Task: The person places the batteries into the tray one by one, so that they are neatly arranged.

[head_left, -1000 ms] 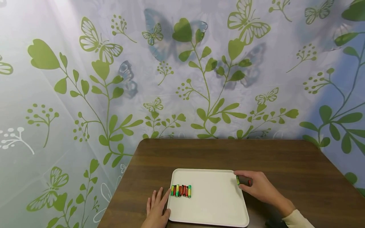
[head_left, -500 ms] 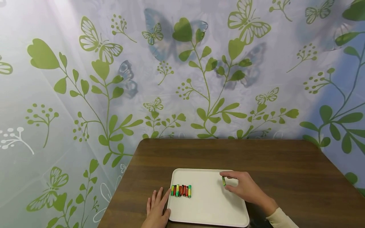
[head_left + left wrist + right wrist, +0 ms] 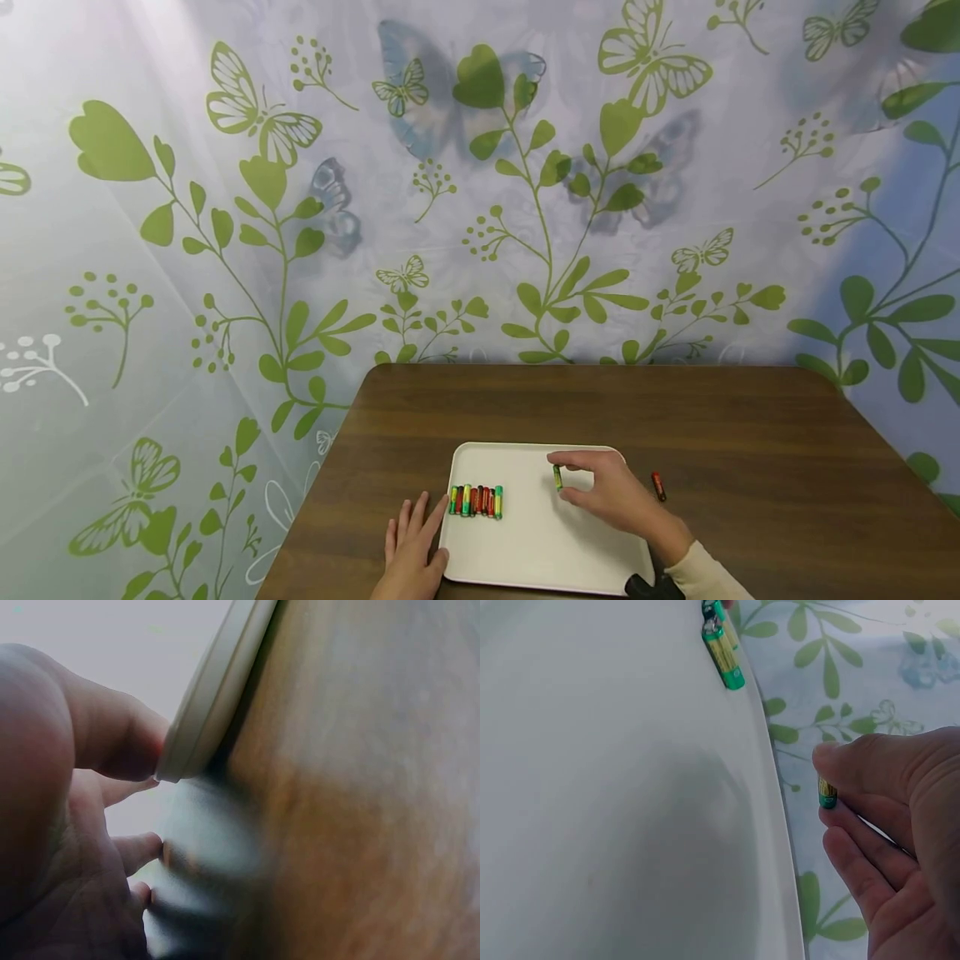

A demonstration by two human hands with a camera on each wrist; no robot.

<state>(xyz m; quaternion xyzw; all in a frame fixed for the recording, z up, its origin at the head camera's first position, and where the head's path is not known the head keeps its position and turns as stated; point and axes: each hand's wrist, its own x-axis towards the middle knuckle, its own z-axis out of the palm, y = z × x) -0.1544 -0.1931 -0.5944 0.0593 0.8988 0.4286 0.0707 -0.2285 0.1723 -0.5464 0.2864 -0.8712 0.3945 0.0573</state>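
My right hand [image 3: 617, 493] pinches a green and yellow battery [image 3: 557, 477] between thumb and fingers, above the white tray [image 3: 555, 554]. In the right wrist view the held battery [image 3: 827, 793] is partly covered by the thumb. A row of several red and green batteries [image 3: 477, 502] lies side by side at the tray's left; the green and yellow end battery [image 3: 724, 656] shows in the right wrist view. At the tray's left edge rests my left hand [image 3: 412, 546], fingers spread. The left thumb [image 3: 120, 739] touches the tray's rim [image 3: 214, 690] in the left wrist view.
One red battery [image 3: 657, 486] lies on the brown wooden table [image 3: 600, 404], right of the tray. Beyond the table hangs a curtain [image 3: 480, 275] printed with leaves and butterflies. A black object [image 3: 651, 587] sits by the right wrist.
My right hand has carried the green and yellow battery leftward from the tray's right edge to over the tray. The red battery on the table is now uncovered. My left hand stays put.
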